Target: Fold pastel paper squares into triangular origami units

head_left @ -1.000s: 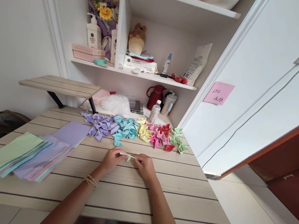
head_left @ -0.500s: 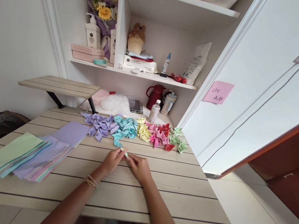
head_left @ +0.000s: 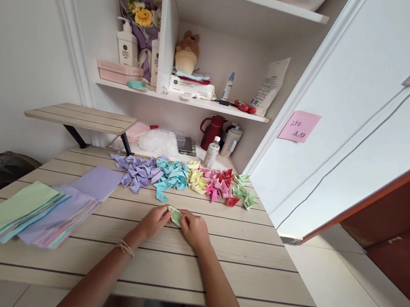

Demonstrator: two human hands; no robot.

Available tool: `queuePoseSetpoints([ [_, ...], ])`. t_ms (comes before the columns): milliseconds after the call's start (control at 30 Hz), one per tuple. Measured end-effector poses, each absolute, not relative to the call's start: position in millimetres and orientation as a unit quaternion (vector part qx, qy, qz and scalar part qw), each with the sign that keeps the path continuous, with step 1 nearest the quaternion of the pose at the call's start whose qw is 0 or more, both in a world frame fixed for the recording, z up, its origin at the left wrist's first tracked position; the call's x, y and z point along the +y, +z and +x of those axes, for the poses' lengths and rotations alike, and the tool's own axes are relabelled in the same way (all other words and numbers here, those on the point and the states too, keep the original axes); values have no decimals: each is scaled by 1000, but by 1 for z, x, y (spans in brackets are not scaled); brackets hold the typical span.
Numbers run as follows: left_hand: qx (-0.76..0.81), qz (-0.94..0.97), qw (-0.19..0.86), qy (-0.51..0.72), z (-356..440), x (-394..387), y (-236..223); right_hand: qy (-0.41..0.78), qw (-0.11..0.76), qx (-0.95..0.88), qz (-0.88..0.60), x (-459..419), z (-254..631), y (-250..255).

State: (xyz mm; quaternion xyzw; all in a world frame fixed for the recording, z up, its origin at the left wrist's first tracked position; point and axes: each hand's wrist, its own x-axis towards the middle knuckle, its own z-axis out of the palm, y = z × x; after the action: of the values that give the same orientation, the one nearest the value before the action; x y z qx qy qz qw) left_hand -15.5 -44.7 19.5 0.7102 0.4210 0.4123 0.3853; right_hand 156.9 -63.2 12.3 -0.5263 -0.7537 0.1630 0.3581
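Note:
A small piece of folded light green paper (head_left: 175, 217) is held between my two hands, just above the wooden table (head_left: 252, 251). My left hand (head_left: 153, 220) pinches its left end, and my right hand (head_left: 194, 228) grips the right end. Beyond my fingers lie folded paper pieces grouped by colour: purple ones (head_left: 139, 171), blue ones (head_left: 172, 174), yellow ones (head_left: 197, 180), pink and red ones (head_left: 219, 183) and green ones (head_left: 245, 194). The nearest is a blue piece (head_left: 161, 195) just past my left hand.
Fanned stacks of coloured paper sheets (head_left: 17, 208) lie on the table's left, near a purple sheet stack (head_left: 98, 181). A raised wooden stand (head_left: 80, 116) is behind them. At the back stand a clear bottle (head_left: 211, 153) and a dark red jug (head_left: 212, 131) under the shelf (head_left: 182, 100).
The green paper has turned and now shows a wider face between my hands. My fingers have moved slightly apart; the paper groups and sheets lie where they were.

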Motion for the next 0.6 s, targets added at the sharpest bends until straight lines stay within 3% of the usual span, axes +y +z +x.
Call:
queuePoseSetpoints([
  [100, 401, 762, 327, 390, -15, -47, 23, 104, 353, -749, -551, -64, 156, 12],
  [200, 385, 789, 292, 380, -14, -49, 23, 129, 395, -736, -535, -62, 156, 10],
  [433, 403, 708, 375, 442, -10, -45, 9, 369, 554, -582, -467, -53, 156, 4],
  [600, 374, 624, 469, 501, -10, -38, 10, 538, 582, -475, -382, -52, 160, 7],
])
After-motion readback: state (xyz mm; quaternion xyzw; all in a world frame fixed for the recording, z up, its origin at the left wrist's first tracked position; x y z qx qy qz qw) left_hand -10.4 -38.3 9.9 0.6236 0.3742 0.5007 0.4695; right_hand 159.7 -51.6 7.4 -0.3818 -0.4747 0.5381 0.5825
